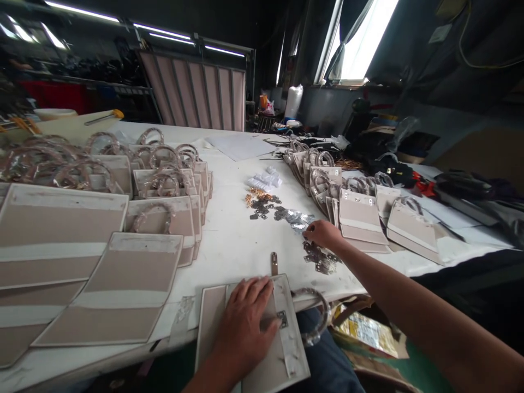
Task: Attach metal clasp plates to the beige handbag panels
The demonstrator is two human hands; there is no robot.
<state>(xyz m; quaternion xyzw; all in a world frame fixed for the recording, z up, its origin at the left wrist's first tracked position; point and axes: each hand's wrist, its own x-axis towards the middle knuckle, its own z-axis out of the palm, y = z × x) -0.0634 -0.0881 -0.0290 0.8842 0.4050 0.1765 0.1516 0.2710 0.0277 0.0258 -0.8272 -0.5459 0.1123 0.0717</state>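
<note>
My left hand (248, 322) lies flat, fingers stretched, on a beige bag panel (213, 322) at the table's front edge. The panel has a pale strip with small prongs and a small dark metal plate (282, 319) on it. A plastic-wrapped ring handle (323, 311) sticks out at its right. My right hand (325, 236) is reaching out over the table, fingertips pinched together beside a pile of silver metal plates (297, 217). Whatever is between those fingertips is hidden. Darker metal plates (321, 258) lie just below that hand. A small metal tool or strip (274, 263) rests beyond the panel.
Stacks of beige bag panels (110, 284) with wrapped handles cover the left of the white table (229, 240). More handled panels (362, 215) lean in a row at the right. Gold-coloured pieces (260, 193) and white packets (265, 180) lie behind the plates.
</note>
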